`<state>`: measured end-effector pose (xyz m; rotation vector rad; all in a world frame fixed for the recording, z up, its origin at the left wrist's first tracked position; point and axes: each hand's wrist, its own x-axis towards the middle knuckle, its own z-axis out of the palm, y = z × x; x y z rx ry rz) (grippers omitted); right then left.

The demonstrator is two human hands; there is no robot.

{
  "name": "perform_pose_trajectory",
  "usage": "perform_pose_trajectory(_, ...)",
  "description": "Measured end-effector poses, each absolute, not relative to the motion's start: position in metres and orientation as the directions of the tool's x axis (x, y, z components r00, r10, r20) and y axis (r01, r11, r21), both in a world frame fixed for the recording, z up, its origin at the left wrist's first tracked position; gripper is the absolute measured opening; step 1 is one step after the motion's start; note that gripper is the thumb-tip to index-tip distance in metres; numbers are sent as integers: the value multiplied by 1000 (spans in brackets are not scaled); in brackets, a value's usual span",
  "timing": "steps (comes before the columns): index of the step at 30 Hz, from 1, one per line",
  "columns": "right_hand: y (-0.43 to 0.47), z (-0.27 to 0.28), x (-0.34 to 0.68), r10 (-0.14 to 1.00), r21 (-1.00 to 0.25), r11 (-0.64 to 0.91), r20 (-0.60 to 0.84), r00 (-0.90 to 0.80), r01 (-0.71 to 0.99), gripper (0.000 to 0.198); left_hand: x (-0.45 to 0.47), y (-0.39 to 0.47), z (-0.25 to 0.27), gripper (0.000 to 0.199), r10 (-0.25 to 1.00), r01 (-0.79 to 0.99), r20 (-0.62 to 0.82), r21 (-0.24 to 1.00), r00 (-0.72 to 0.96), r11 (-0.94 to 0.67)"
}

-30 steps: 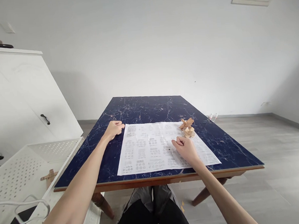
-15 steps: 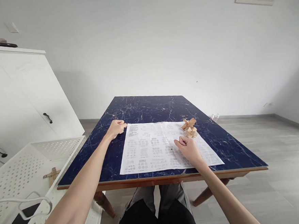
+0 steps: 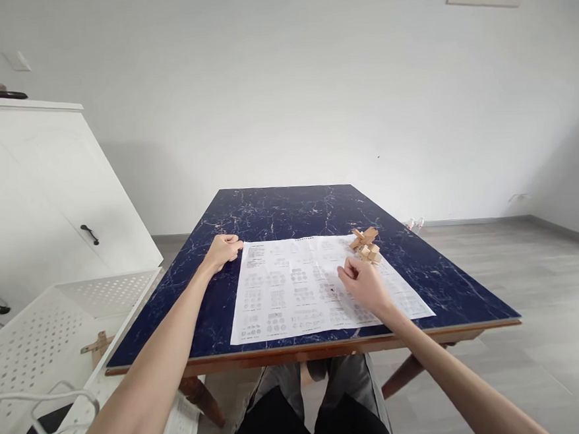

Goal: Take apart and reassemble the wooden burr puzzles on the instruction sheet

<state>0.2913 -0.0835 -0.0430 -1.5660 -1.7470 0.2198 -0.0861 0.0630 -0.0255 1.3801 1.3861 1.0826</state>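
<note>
My left hand (image 3: 223, 251) is closed in a fist on the dark blue table (image 3: 289, 207), its knuckles at the far left corner of a large printed paper sheet (image 3: 307, 295). The sheet lies spread out with text and rows of small grey diagrams. My right hand (image 3: 365, 281) is also curled into a fist and rests on the right part of the sheet; nothing shows in its fingers. Just beyond it, at the sheet's far right corner, stand two wooden interlocking puzzles: a pale one (image 3: 371, 253) and a browner one (image 3: 364, 237) behind it.
To the left are a white cabinet (image 3: 54, 194) and a white perforated bin (image 3: 119, 292) holding a wooden piece (image 3: 98, 346) and a white cable (image 3: 49, 397). A wall stands behind the table. Clear bottles (image 3: 415, 224) show past its right edge.
The view has shifted slightly. Both fists stay in place on the table and sheet, and the wooden puzzles have not moved.
</note>
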Motion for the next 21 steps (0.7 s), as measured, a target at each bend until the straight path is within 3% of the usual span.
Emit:
perform_pose_trajectory(8,-42,33,325,888,-304,37,447,108,952,4,-87,63,-29,34,1000,252,-4,968,15,0)
perform_pose_trajectory(14,-9,46,351,947,-176,-183,234,221,967,36,-86,62,-29,35,999,238,11,971,42,-20)
perform_pose_trajectory(21,13,36,351,960,-139,-264,56,273,955,55,-87,61,-28,33,998,248,32,968,62,-47)
